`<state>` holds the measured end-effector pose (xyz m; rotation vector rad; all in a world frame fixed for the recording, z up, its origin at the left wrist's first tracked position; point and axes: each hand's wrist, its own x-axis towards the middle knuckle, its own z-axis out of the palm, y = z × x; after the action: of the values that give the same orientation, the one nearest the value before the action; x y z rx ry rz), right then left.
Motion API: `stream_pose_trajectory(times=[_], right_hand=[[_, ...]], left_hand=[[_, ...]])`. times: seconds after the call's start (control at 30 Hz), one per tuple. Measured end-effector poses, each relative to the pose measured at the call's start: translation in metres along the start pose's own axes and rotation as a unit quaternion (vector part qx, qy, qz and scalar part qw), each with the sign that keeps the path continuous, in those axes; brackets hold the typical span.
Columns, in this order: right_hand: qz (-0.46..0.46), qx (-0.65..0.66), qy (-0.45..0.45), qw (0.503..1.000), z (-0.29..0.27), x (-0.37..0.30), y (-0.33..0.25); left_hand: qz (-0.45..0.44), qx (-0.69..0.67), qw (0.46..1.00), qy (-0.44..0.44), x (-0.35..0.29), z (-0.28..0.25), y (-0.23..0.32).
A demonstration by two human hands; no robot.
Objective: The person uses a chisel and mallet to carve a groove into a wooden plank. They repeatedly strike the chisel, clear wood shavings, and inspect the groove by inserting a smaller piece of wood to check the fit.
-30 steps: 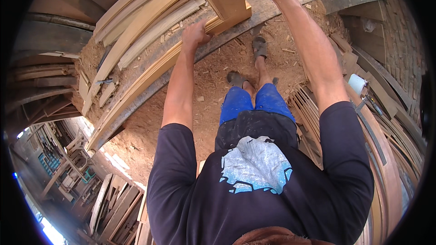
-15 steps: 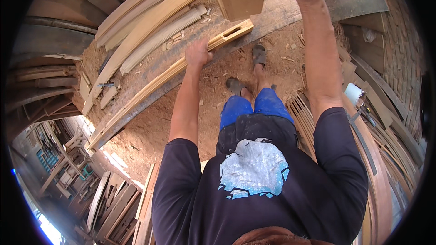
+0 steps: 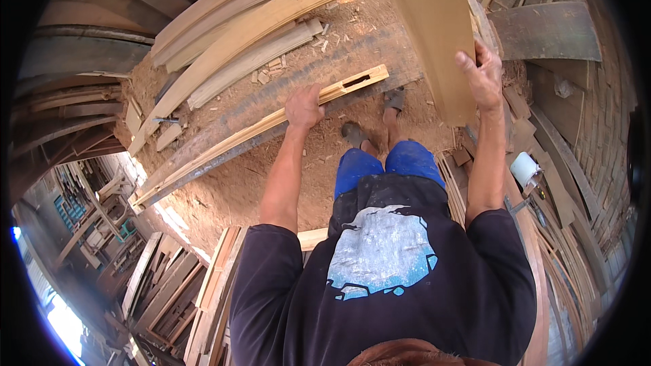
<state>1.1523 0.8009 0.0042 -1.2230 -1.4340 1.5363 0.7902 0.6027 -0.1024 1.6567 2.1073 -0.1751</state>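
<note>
My right hand (image 3: 483,76) grips the edge of a broad pale wooden board (image 3: 428,34), held up on end in front of me. My left hand (image 3: 303,107) presses down on a long curved wooden beam (image 3: 258,132) that has a rectangular slot cut near its right end. The beam lies on a thick grey curved timber (image 3: 224,152) running across the sawdust-covered ground. My feet in sandals (image 3: 371,125) stand just behind the beam, below my blue shorts.
Several curved planks (image 3: 230,34) are stacked beyond the beam, with wood chips scattered about. More planks and strips lie at the right (image 3: 563,230) and lower left (image 3: 169,285). A white roll (image 3: 525,168) sits at the right. Workshop benches show at far left.
My right hand has swung the broad board rightward and downward toward my side. My left hand has slid along the slotted beam toward me, still resting on it.
</note>
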Motion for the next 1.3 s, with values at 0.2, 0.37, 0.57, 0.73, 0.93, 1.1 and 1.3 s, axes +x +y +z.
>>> stream_pose_trajectory(times=[0.2, 0.37, 0.57, 0.73, 0.93, 1.1, 1.3], right_hand=[[0.092, -0.039, -0.039, 0.994, -0.012, -0.001, 0.024], [0.111, -0.032, -0.042, 0.992, -0.006, 0.012, 0.036], [0.114, 0.012, -0.049, 0.992, 0.007, 0.022, 0.041], [0.087, 0.068, -0.057, 0.992, 0.013, 0.027, 0.037], [0.027, 0.137, -0.059, 0.988, 0.026, 0.032, -0.005], [-0.036, 0.154, -0.035, 0.987, 0.026, 0.040, -0.029], [-0.085, 0.298, -0.079, 0.948, 0.037, 0.044, -0.053]], left_hand=[[0.005, -0.014, 1.000, 0.006, 0.002, -0.001, -0.001], [0.009, -0.044, 0.999, 0.006, 0.000, 0.006, -0.007], [0.011, -0.065, 0.998, 0.002, -0.002, 0.005, -0.008], [0.000, -0.035, 0.999, -0.027, -0.001, -0.004, -0.006], [-0.033, -0.041, 0.998, -0.045, 0.000, 0.000, -0.006], [-0.039, -0.041, 0.997, -0.051, 0.001, 0.000, -0.006], [-0.038, -0.039, 0.997, -0.053, -0.001, -0.005, -0.003]])
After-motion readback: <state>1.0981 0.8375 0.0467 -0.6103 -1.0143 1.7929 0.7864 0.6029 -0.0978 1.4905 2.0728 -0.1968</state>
